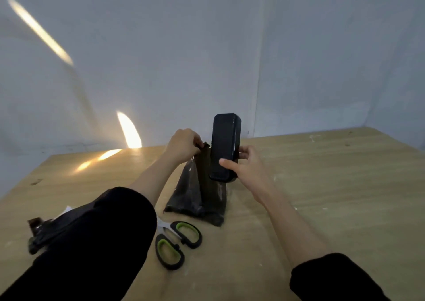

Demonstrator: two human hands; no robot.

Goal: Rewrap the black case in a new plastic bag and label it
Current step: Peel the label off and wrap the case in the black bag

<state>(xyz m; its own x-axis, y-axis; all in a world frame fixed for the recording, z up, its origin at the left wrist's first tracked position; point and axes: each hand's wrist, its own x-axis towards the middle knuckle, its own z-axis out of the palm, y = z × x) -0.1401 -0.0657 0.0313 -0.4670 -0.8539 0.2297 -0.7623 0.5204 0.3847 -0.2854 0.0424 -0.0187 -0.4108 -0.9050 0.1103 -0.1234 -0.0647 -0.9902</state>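
Note:
The black case [224, 137] stands upright in the air above the middle of the wooden table [333, 185], gripped near its lower end by my right hand [245, 165]. A dark plastic bag [195, 197] hangs just left of and below it, its bottom resting on the table. My left hand [184, 145] pinches the bag's top edge and holds it up. The case's lower end sits at the bag's upper part; whether it is inside the mouth I cannot tell.
Scissors [177, 243] with black and green handles lie on the table in front of the bag. A crumpled dark plastic bag with a white slip [46, 229] lies at the left, partly hidden by my left sleeve. A grey wall stands behind the table.

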